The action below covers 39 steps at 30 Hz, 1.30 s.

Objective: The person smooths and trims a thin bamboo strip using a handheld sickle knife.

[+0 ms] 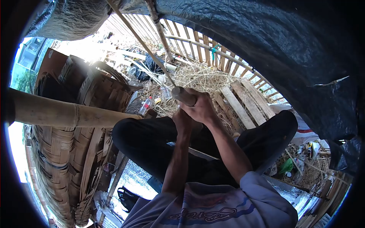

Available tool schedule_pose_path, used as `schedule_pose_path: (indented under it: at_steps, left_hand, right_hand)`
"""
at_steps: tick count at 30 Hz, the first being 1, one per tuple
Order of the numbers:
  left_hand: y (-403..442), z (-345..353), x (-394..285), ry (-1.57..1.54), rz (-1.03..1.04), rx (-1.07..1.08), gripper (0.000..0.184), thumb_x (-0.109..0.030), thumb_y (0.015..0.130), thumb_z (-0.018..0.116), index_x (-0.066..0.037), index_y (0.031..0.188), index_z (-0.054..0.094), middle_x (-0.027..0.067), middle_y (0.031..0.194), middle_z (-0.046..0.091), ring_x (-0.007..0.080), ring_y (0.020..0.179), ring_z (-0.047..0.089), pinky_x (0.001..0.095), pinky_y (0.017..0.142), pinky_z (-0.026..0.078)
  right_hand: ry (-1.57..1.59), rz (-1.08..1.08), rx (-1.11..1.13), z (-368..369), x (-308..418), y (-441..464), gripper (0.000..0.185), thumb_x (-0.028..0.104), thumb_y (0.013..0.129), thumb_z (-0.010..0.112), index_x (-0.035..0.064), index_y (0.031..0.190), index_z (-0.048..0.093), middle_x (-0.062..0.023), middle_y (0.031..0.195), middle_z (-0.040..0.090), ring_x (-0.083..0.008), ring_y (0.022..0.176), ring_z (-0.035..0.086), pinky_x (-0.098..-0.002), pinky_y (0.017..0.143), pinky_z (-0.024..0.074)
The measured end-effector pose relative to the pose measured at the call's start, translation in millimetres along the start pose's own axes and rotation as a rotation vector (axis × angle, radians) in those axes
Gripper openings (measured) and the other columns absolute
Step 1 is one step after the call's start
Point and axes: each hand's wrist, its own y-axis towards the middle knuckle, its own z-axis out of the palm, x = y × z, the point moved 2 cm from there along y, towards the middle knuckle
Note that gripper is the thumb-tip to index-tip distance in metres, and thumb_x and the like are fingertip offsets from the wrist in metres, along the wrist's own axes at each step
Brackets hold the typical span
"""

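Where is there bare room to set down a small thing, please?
Probably on the wooden boards, between the straw and the right leg; their tops look bare. Ahead and left of the left hand it is crowded: plastic bottle, dark bag.

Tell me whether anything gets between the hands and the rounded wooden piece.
Nothing visible gets between the right hand and the wooden piece: the fingers wrap directly around it. The left hand sits just below in the picture, partly hidden, so its contact with the piece can't be confirmed.
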Motion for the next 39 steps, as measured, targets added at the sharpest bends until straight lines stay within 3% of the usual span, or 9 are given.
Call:
schedule_pose_path:
  at_steps: [5,10,16,20,21,28,31,34,39]
  left_hand:
    - [0,-9,-9,0.109,-0.010,0.083,0.022,-0.004,0.083,0.057,-0.002,0.104,0.061,0.0209,0.071,0.063,0.0323,0.068,0.066,0.0369,0.058,0.049]
    - [8,-48,-21,-0.475,-0.277,0.170,0.046,-0.006,0.085,0.055,-0.003,0.130,0.045,0.0179,0.117,0.059,0.0261,0.110,0.056,0.0353,0.083,0.048]
    - [93,-120,-127,-0.627,0.115,0.054,0.049,-0.029,0.097,0.044,0.002,0.134,0.038,0.0189,0.119,0.055,0.0257,0.116,0.051,0.0405,0.099,0.040]
    - [107,-118,-130,-0.924,0.293,0.210,0.037,-0.029,0.099,0.039,0.004,0.113,0.050,0.0107,0.093,0.058,0.0181,0.080,0.057,0.0329,0.074,0.048]
    - [102,-110,-134,-1.050,0.248,0.167,0.029,-0.028,0.100,0.038,-0.002,0.099,0.048,0.0024,0.077,0.049,0.0097,0.061,0.044,0.0260,0.058,0.040]
    - [102,-100,-124,-1.054,0.158,-0.073,0.020,-0.032,0.100,0.038,-0.014,0.091,0.041,-0.0041,0.068,0.031,0.0046,0.058,0.027,0.0198,0.050,0.026]
    - [102,-102,-116,-1.039,0.145,-0.086,0.023,-0.033,0.100,0.036,-0.015,0.086,0.037,-0.0052,0.066,0.029,0.0039,0.056,0.024,0.0179,0.046,0.021]
    - [101,-99,-119,-1.027,0.149,-0.092,0.025,-0.035,0.100,0.036,-0.015,0.084,0.036,-0.0058,0.065,0.027,0.0035,0.055,0.023,0.0172,0.043,0.018]
    - [98,-94,-126,-1.034,0.155,-0.143,0.026,-0.036,0.099,0.037,-0.016,0.083,0.036,-0.0060,0.064,0.027,0.0029,0.054,0.022,0.0172,0.042,0.017]
  right_hand:
    - [0.232,0.224,0.021,8,-13,5,0.022,0.020,0.076,0.071,-0.0005,0.080,0.065,-0.0062,0.067,0.064,-0.0102,0.062,0.060,-0.0293,0.058,0.0473]
    - [0.246,0.255,0.017,11,-33,-1,0.021,0.020,0.075,0.073,0.0007,0.077,0.064,-0.0050,0.066,0.064,-0.0090,0.062,0.059,-0.0274,0.056,0.0461]
    - [0.165,0.202,0.145,18,-33,-3,0.020,0.020,0.074,0.075,0.0024,0.075,0.064,-0.0020,0.063,0.061,-0.0066,0.060,0.054,-0.0265,0.057,0.0455]
    - [0.166,0.198,0.184,18,-29,-3,0.021,0.019,0.074,0.075,0.0021,0.076,0.063,-0.0018,0.064,0.060,-0.0069,0.059,0.054,-0.0275,0.056,0.0458]
    - [0.140,0.214,0.230,16,-28,-4,0.021,0.019,0.074,0.075,0.0020,0.076,0.064,-0.0024,0.066,0.062,-0.0074,0.059,0.055,-0.0279,0.057,0.0464]
    - [0.511,0.291,0.060,-20,-6,-10,0.027,0.016,0.077,0.074,0.0034,0.093,0.057,-0.0003,0.074,0.059,-0.0056,0.066,0.055,-0.0213,0.058,0.0454]
    - [0.890,-0.065,-0.193,-57,40,-2,0.020,0.005,0.083,0.065,0.0029,0.095,0.049,-0.0053,0.075,0.055,-0.0124,0.062,0.057,-0.0306,0.058,0.0549]
    - [0.851,-0.250,-0.399,-83,90,2,0.019,0.012,0.087,0.059,0.0108,0.101,0.045,0.0015,0.072,0.043,-0.0097,0.058,0.044,-0.0270,0.055,0.0418]
    - [0.869,-0.412,-0.484,-79,130,5,0.016,0.012,0.091,0.053,0.0113,0.103,0.044,0.0014,0.071,0.043,-0.0090,0.056,0.044,-0.0267,0.052,0.0420]
